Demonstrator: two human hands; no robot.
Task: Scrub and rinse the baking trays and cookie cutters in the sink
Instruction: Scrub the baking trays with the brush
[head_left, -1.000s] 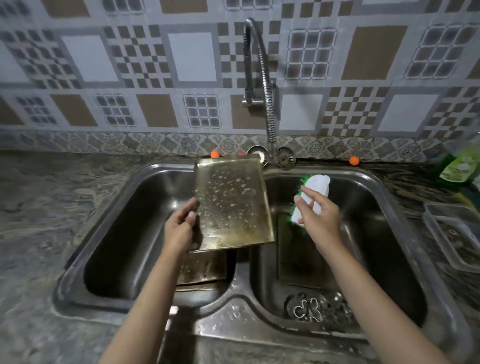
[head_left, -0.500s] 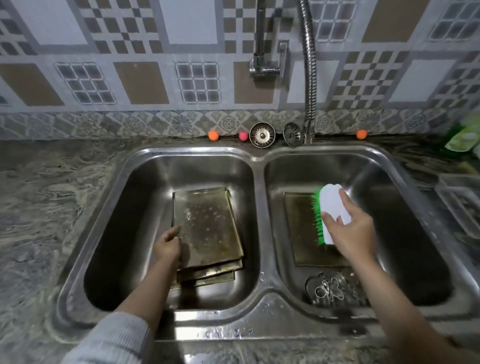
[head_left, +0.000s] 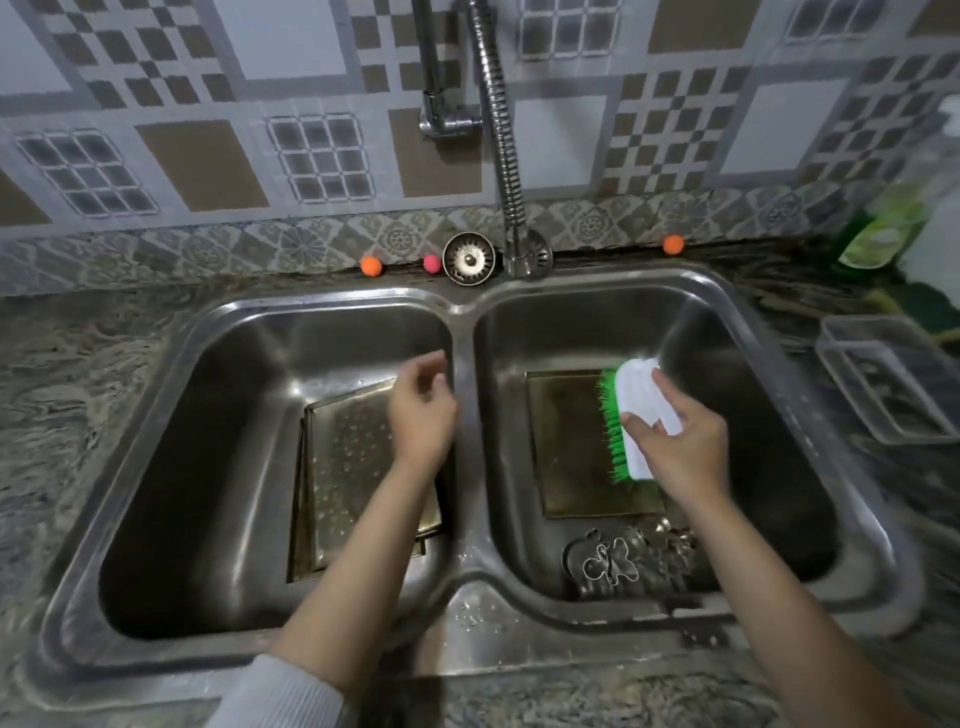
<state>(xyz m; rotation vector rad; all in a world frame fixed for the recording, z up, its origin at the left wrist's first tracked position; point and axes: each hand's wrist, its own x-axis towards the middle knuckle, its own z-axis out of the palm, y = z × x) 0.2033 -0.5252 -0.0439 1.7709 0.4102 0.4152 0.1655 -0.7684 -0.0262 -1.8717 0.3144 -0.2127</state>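
Observation:
A double steel sink (head_left: 462, 322) fills the view. In the left basin lies a stack of wet baking trays (head_left: 348, 467). My left hand (head_left: 423, 410) hovers above them near the divider, fingers loosely curled and holding nothing. In the right basin another baking tray (head_left: 566, 441) lies flat. My right hand (head_left: 680, 441) grips a white scrub brush with green bristles (head_left: 631, 415) over that tray's right edge, bristles facing left. Several metal cookie cutters (head_left: 618, 564) lie at the front of the right basin.
A flexible steel tap (head_left: 501, 130) rises behind the divider, with a sink strainer (head_left: 468, 258) beside its base. Small orange and pink balls (head_left: 371, 266) sit along the back ledge. A green soap bottle (head_left: 883, 228) and a clear plastic container (head_left: 883, 384) stand on the right counter.
My left hand laid the tray it held upright onto the stack in the left basin, let go and rose toward the divider. My right hand lowered the brush over the right basin's tray.

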